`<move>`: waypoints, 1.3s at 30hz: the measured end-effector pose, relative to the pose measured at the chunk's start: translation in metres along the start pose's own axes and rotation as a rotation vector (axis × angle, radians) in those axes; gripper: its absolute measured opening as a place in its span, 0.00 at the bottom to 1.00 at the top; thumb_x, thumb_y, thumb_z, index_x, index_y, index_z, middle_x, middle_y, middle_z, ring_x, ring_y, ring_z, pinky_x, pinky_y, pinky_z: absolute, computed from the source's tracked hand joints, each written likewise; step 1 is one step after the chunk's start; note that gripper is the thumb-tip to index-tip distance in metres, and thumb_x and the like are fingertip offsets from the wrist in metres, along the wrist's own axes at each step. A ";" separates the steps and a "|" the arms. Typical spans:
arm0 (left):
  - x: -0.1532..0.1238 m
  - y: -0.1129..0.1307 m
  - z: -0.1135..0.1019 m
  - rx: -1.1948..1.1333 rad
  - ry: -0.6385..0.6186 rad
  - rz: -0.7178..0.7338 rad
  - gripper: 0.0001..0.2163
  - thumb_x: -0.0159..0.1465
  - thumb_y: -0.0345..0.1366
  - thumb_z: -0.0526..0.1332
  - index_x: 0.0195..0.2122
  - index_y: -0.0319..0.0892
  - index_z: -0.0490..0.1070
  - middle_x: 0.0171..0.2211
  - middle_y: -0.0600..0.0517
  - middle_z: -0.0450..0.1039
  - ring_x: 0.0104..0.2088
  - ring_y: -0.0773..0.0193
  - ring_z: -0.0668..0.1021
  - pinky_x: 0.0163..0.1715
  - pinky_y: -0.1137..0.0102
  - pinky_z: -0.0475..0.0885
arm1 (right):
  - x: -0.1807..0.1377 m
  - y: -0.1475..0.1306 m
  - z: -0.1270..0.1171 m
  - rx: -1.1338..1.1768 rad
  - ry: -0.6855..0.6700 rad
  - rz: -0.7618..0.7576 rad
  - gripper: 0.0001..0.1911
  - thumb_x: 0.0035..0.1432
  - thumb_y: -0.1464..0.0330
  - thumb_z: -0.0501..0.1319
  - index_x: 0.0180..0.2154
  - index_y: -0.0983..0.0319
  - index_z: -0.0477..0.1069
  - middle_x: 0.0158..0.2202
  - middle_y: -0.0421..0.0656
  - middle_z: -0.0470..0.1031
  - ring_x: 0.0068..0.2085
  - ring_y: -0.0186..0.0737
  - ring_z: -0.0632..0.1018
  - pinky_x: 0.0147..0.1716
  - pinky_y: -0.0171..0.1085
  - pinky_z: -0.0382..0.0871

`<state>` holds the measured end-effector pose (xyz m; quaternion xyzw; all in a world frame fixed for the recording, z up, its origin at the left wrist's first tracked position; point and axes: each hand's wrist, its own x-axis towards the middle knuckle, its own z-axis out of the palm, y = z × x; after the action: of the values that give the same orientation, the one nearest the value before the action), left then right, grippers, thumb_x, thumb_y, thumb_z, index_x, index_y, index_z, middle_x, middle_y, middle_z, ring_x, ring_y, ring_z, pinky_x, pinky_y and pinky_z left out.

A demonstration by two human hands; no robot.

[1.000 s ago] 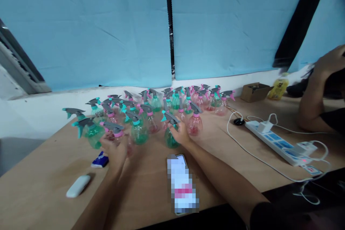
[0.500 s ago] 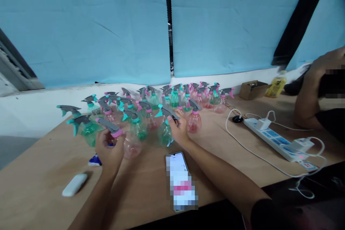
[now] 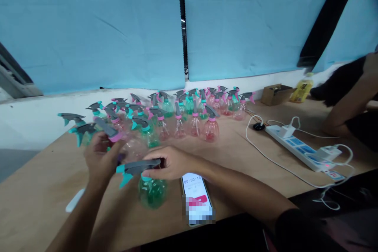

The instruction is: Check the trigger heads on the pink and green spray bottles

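Note:
My right hand (image 3: 169, 161) is closed around the grey spray head of a green spray bottle (image 3: 152, 193), close to the table's front. The bottle's turquoise trigger points left. My left hand (image 3: 102, 153) grips a clear pink spray bottle (image 3: 134, 145) near its pink collar, and this bottle leans with its base to the right. Behind both hands several green and pink spray bottles stand in a group; a pink one (image 3: 210, 129) is at the near right of the group and a green one (image 3: 152, 136) stands just past my hands.
A phone (image 3: 197, 193) showing a timer lies by my right forearm. A white case (image 3: 75, 201) is partly behind my left arm. To the right are a power strip (image 3: 301, 147) with cables, a cardboard box (image 3: 276, 94), a yellow bottle (image 3: 302, 88) and another person's arm (image 3: 351, 94).
My right hand has brought the green spray bottle from the group toward me and to the left. My left hand has shifted left with the pink bottle.

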<state>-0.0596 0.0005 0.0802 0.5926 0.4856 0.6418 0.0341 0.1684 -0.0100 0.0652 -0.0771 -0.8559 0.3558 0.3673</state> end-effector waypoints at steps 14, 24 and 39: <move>0.080 0.116 0.006 0.186 -0.109 0.247 0.27 0.51 0.46 0.69 0.48 0.34 0.73 0.35 0.55 0.73 0.30 0.73 0.71 0.40 0.60 0.72 | 0.069 0.033 0.035 -0.142 0.239 0.069 0.12 0.62 0.63 0.60 0.45 0.61 0.73 0.38 0.40 0.76 0.35 0.33 0.72 0.36 0.32 0.63; 0.053 0.107 0.058 0.116 -0.208 0.254 0.19 0.57 0.38 0.68 0.47 0.34 0.74 0.33 0.53 0.72 0.30 0.69 0.70 0.30 0.72 0.65 | 0.016 0.028 -0.007 -0.170 0.118 0.288 0.17 0.58 0.66 0.62 0.49 0.62 0.74 0.38 0.43 0.78 0.34 0.37 0.75 0.36 0.35 0.67; -0.013 0.034 0.136 0.125 -0.400 0.194 0.04 0.57 0.32 0.62 0.33 0.42 0.71 0.30 0.53 0.68 0.32 0.61 0.71 0.32 0.68 0.65 | -0.024 0.025 -0.098 -0.178 0.473 0.242 0.34 0.57 0.53 0.64 0.60 0.57 0.59 0.49 0.48 0.72 0.46 0.43 0.75 0.44 0.43 0.71</move>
<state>0.0701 0.0538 0.0696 0.7528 0.4487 0.4805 0.0313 0.2493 0.0531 0.0814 -0.2913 -0.7589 0.2928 0.5035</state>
